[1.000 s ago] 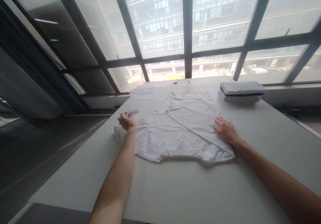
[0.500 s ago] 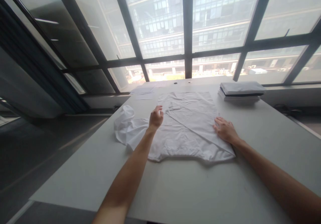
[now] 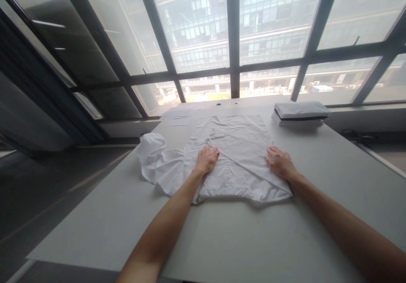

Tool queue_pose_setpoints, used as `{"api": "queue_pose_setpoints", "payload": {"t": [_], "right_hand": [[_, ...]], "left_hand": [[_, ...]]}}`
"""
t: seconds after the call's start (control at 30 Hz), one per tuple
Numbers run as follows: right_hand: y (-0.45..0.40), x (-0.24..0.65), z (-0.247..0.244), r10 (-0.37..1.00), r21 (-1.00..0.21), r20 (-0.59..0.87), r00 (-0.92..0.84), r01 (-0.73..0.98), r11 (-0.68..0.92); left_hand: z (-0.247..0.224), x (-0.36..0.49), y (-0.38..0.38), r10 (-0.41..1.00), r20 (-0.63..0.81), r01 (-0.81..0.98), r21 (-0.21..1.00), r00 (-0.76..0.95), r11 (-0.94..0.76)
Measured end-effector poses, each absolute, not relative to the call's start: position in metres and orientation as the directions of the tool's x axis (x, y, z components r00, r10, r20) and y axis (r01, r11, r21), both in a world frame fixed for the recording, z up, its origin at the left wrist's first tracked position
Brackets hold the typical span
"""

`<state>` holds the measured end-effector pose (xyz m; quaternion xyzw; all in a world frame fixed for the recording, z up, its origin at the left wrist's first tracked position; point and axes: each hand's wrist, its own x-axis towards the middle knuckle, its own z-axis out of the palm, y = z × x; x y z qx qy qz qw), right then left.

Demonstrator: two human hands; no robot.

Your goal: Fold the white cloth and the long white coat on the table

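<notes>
A white garment (image 3: 236, 173), creased and partly folded, lies spread on the white table (image 3: 241, 240). One loose sleeve-like part (image 3: 158, 160) bunches out to the left. My left hand (image 3: 207, 159) rests flat on the left half of the cloth with its fingers stretched out. At the right edge of the garment my right hand (image 3: 280, 162) lies palm down, fingers spread, touching the cloth. A diagonal fold line runs between the two hands towards the lower right corner.
A stack of folded white cloth (image 3: 300, 114) with a dark layer stands at the table's back right. Thin sheets (image 3: 176, 116) lie at the back left. Behind the table rise large windows with dark frames (image 3: 234, 42); a dark curtain (image 3: 47, 71) hangs left.
My left hand has come down and right from above the garment's left side, uncurling to lie flat on it. My right hand stays at the right edge. The view has shifted slightly.
</notes>
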<state>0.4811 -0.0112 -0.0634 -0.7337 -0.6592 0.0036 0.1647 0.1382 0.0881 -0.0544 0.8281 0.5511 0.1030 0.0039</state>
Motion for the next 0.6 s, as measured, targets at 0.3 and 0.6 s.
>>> {"api": "queue_pose_setpoints", "payload": {"t": [0.3,0.6], "right_hand": [[-0.0108,0.4811,-0.0636,0.97,-0.253,0.209,0.128,0.965,-0.073],[-0.0093,0.4817,-0.0644,0.969,-0.256,0.209,0.133,0.964,-0.077]], "left_hand": [[-0.0468,0.1426,0.0869,0.912,0.113,0.903,0.137,0.394,-0.407],[-0.0483,0.1421,0.0875,0.916,0.101,0.909,0.123,0.388,-0.399]]}}
